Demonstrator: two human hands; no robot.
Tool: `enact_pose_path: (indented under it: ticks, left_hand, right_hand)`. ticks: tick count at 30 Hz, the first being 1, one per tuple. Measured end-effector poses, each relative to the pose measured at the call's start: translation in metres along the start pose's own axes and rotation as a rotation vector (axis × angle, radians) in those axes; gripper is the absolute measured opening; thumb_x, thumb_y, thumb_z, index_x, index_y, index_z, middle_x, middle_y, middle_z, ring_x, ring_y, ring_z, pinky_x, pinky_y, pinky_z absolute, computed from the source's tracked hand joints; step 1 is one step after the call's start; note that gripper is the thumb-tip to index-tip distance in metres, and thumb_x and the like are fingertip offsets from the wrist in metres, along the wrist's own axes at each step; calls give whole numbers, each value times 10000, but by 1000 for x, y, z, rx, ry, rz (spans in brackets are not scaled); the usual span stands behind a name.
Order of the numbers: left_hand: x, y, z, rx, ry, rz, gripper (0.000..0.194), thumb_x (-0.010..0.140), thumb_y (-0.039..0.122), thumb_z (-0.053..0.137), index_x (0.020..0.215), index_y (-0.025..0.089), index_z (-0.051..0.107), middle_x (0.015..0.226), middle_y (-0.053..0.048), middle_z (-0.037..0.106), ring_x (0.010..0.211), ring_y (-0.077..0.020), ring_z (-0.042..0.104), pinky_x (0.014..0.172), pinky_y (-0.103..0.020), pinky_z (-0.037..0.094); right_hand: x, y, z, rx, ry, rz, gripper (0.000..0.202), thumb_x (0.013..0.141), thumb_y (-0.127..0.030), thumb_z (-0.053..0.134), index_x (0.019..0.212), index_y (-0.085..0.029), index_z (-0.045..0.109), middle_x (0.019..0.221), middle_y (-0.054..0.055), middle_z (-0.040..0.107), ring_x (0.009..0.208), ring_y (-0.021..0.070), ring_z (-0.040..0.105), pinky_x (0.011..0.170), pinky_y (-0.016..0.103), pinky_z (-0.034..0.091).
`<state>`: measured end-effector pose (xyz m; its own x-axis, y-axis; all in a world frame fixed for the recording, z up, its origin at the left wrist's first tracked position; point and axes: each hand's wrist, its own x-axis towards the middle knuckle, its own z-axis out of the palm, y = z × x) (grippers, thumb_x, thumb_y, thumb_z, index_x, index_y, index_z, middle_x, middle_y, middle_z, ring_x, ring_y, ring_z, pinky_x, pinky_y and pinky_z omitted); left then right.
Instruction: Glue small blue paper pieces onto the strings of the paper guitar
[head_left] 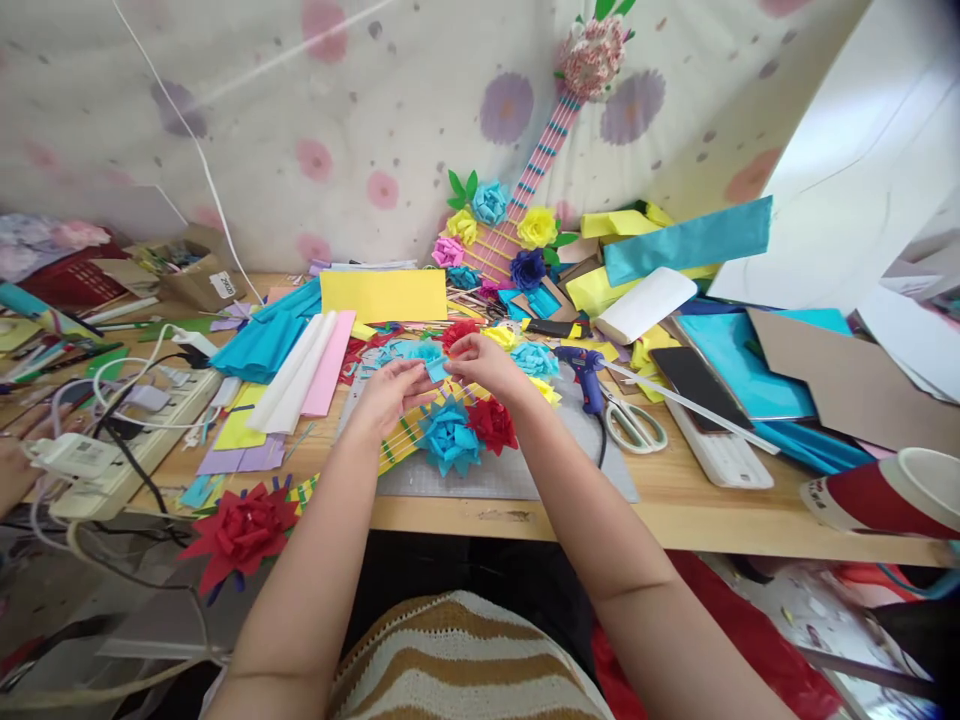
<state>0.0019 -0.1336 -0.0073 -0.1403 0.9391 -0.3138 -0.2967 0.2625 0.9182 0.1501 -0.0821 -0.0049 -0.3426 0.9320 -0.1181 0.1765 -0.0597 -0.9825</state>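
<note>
Between my left hand (391,397) and my right hand (484,362) is a small piece of light blue paper (436,369), pinched by the fingertips of both. Just below them lies a yellow guitar-shaped craft piece (401,440) with white strings. On its body sit a blue paper flower (451,437) and a red paper flower (492,425), with more flowers partly hidden behind my hands. Its neck runs down to the left, under my left forearm, to a large red paper flower (244,530). A grey cutting mat (480,485) lies beneath the body.
A glue gun (586,375) with a long glue stick, scissors (636,425) and a phone (699,382) lie right. A paper cup (892,492) stands at the right edge. Left are a power strip (150,440) with cables and crepe paper (274,330). A pink paper guitar (544,160) leans behind.
</note>
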Motion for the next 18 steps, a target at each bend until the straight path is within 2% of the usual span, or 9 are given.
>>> enact_pose_path:
  ticks: [3,8,18]
  left_hand:
    - [-3,-5,-8,-39,-55,-11,184,671,134,706,812,141,588,769,-24,663,714,-156,677,660,-270,553]
    - [-11,-8,-14,-50,-27,3,206,644,112,726,805,130,598,769,-32,676,724,-158,682,645,-248,550]
    - [-24,-16,-20,-13,13,78,313,635,143,746,920,115,620,802,-64,698,745,-182,690,671,-278,556]
  right_hand:
    - [-7,-2,-1,96,-39,62,196,708,-113,646,792,-174,480,553,-59,546,496,64,538,478,175,432]
    - [-14,-7,4,164,-54,115,200,695,-82,660,773,-167,496,548,-51,564,509,63,561,491,163,444]
    - [-31,-16,16,85,-14,85,161,735,-59,628,732,-157,500,516,-47,567,494,62,557,513,175,456]
